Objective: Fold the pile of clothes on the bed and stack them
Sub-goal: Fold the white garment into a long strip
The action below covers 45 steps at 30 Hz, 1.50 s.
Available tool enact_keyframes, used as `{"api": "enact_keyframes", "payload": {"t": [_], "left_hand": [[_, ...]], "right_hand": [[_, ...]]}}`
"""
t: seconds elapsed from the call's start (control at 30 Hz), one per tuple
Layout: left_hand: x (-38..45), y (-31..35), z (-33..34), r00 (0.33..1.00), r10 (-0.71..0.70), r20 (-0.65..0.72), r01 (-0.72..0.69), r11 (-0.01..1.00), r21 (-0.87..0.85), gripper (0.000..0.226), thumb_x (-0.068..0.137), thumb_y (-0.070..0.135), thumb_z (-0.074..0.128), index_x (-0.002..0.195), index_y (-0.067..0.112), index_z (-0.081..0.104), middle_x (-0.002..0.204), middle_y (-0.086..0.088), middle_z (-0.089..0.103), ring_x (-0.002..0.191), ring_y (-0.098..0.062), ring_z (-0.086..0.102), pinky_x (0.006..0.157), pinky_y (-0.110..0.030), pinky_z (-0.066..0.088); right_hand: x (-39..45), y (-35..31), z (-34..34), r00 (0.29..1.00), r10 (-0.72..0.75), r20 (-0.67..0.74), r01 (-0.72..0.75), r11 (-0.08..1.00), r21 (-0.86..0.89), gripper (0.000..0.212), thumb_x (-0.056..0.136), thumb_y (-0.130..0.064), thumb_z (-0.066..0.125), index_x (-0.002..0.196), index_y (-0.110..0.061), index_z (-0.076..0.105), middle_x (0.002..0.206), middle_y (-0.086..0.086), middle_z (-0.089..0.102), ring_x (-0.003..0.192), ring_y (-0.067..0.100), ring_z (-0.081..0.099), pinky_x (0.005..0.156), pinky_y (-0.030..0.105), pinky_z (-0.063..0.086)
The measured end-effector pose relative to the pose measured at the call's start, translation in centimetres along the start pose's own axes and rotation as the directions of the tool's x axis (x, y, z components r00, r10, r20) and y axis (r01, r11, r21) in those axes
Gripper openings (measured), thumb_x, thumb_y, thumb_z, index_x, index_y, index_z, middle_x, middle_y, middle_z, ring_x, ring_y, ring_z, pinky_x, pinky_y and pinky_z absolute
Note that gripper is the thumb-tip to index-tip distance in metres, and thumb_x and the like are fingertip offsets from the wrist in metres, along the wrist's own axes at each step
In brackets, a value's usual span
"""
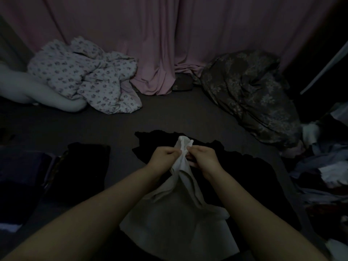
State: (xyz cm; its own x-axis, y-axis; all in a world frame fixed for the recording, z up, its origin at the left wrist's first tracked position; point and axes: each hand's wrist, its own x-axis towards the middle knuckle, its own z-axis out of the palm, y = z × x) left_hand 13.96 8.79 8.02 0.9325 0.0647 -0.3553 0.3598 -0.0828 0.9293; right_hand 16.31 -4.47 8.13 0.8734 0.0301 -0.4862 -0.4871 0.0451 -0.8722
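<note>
Clothes lay heaped on the bed's right side. Both the left hand and right hand pinched one end of a white garment, held over a black one. It looked bunched, so it probably needed shaking flat before folding.

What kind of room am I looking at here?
Most likely a dim bedroom, seen from on the bed: a crumpled floral duvet, a pink curtain behind it, and unsorted clothes heaped at the right.
</note>
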Motion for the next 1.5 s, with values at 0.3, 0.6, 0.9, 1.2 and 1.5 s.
{"api": "enact_keyframes", "payload": {"t": [0.3,0.6,0.9,1.2,1.5], "left_hand": [[-1.4,1.9,-0.2,0.994,0.095,-0.049,-0.094,0.995,0.022,0.020,0.092,0.008,0.054,0.103,0.004,0.071,0.095,-0.001,0.069,0.083,-0.008,0.062,0.064,-0.005,0.048],[-3.2,4.8,-1.8,0.957,0.282,0.075,-0.292,0.919,0.266,0.024,0.088,-0.003,0.049,0.101,0.005,0.067,0.092,-0.002,0.064,0.079,-0.006,0.057,0.060,-0.002,0.040],[-6.3,13.9,-6.2,0.930,0.338,0.146,-0.366,0.890,0.271,0.031,0.088,-0.004,0.044,0.092,0.012,0.071,0.087,-0.004,0.069,0.076,-0.009,0.061,0.067,-0.017,0.047],[-11.0,18.2,-10.4,0.889,0.450,0.083,-0.454,0.843,0.288,0.031,0.085,-0.005,0.047,0.081,0.011,0.074,0.078,-0.005,0.071,0.074,-0.013,0.063,0.070,-0.026,0.051],[-14.2,21.8,-17.3,0.826,0.562,0.043,-0.456,0.623,0.636,0.019,0.088,0.005,0.056,0.089,0.020,0.068,0.083,0.009,0.065,0.073,0.003,0.058,0.068,-0.019,0.044]], "right_hand": [[-1.8,-2.6,1.1,0.992,-0.110,-0.064,0.101,0.987,-0.124,0.018,0.091,-0.004,0.056,0.076,0.001,0.065,0.070,0.010,0.064,0.063,0.015,0.062,0.061,0.024,0.056],[-3.8,-5.5,-0.7,0.970,-0.222,0.100,0.238,0.953,-0.189,0.013,0.087,-0.016,0.066,0.087,-0.004,0.069,0.080,0.010,0.070,0.069,0.014,0.065,0.065,0.025,0.053],[-3.5,-5.8,-5.8,0.841,-0.424,0.336,0.496,0.357,-0.792,0.042,0.061,-0.021,0.087,0.097,-0.018,0.065,0.140,0.009,0.042,0.133,0.019,0.036,0.103,0.021,0.032],[-6.6,-7.4,-4.9,0.806,-0.423,0.415,0.586,0.465,-0.664,0.018,0.075,-0.015,0.077,0.065,-0.026,0.067,0.067,-0.010,0.066,0.066,-0.002,0.055,0.072,0.029,0.048],[-12.7,-19.8,-4.9,0.686,-0.666,0.291,0.669,0.422,-0.612,0.017,0.065,-0.014,0.085,0.070,-0.013,0.069,0.064,-0.003,0.062,0.060,0.002,0.050,0.060,0.018,0.041]]}}
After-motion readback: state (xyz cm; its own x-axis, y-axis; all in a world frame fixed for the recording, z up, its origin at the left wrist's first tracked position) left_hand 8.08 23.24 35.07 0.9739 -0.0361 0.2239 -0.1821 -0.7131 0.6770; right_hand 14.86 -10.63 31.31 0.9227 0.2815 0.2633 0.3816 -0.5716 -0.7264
